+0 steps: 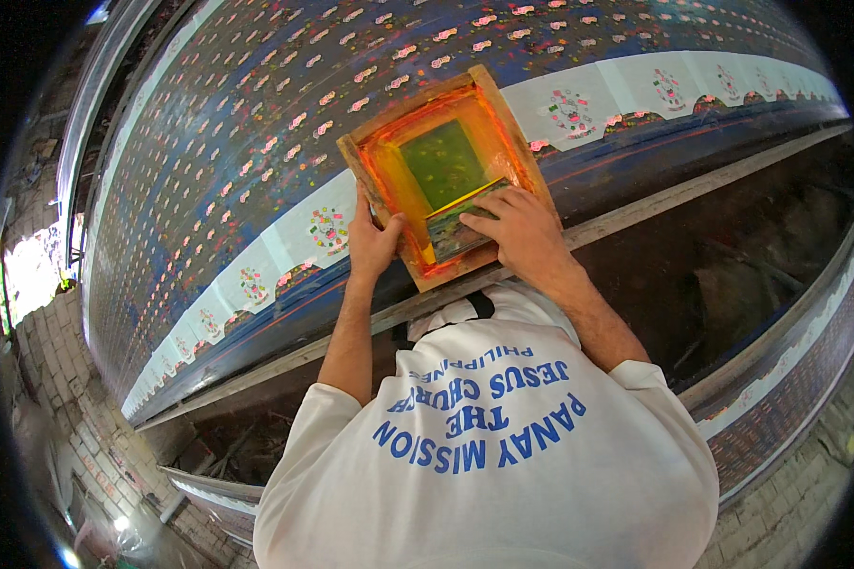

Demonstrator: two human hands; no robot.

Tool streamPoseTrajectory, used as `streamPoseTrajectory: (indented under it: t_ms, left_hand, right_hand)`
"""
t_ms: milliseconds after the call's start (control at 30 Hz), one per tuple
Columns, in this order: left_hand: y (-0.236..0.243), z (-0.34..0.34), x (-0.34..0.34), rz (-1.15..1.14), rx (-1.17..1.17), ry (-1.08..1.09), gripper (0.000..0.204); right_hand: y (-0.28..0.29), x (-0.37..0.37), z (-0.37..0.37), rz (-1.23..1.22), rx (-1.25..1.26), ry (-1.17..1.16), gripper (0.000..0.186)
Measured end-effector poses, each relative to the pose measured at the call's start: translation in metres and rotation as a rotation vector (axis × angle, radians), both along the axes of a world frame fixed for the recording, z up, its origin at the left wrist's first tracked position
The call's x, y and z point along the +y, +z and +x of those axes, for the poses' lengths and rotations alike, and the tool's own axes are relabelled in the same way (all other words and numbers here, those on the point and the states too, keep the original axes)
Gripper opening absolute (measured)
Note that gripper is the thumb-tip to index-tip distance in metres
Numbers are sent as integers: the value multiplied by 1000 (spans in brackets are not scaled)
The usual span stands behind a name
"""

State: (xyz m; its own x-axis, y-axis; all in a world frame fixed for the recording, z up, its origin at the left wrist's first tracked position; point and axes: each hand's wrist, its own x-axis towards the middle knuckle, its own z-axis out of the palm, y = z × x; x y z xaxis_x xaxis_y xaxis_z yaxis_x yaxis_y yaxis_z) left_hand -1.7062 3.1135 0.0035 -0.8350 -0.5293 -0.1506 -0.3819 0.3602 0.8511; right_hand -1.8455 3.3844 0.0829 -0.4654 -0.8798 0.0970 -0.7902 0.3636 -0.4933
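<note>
A wooden-framed printing screen (520, 142) lies at a slant over the near edge of a long dark table. Orange and yellow colour stains its inner border, and a green see-through mesh window (443, 161) shows in its middle. My left hand (375, 239) is closed on the left rail of the frame, its thumb on top near the lower corner. Inside the frame, my right hand (520, 230) grips a squeegee (454, 237) with a bright yellow upper edge. The squeegee lies across the lower part of the screen, and part of it is hidden under my fingers.
White fabric or paper pieces (626, 95) with small colourful prints run in a row along the table edge, on both sides of the screen. Small pink-white marks dot the dark tabletop (256, 104). A wooden rail (674, 194) edges the table. Brick paving (76, 379) shows at left.
</note>
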Motion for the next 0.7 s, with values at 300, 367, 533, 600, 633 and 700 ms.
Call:
streamPoseTrajectory:
  t_ms: [300,367,533,600,633,700]
  left_hand:
    - [4,0,3,-95,-61,-12,104]
    - [9,-5,5,-91,-88,-12,104]
    - [6,-4,7,-178,-10,-26,103]
    - [5,-3,4,-178,0,-38,103]
    - [3,0,4,-162,-5,-37,103]
    - [1,1,4,-124,-4,-28,103]
  right_hand:
    - [9,-22,-38,178,-144,124,52]
    - [13,-45,-63,173,-164,78,53]
    - [11,-104,-101,103,-14,-7,49]
    - [8,-107,-100,105,-31,-29,50]
    - [3,-104,-94,103,-34,-11,51]
    - [1,-83,-77,106,-29,31,51]
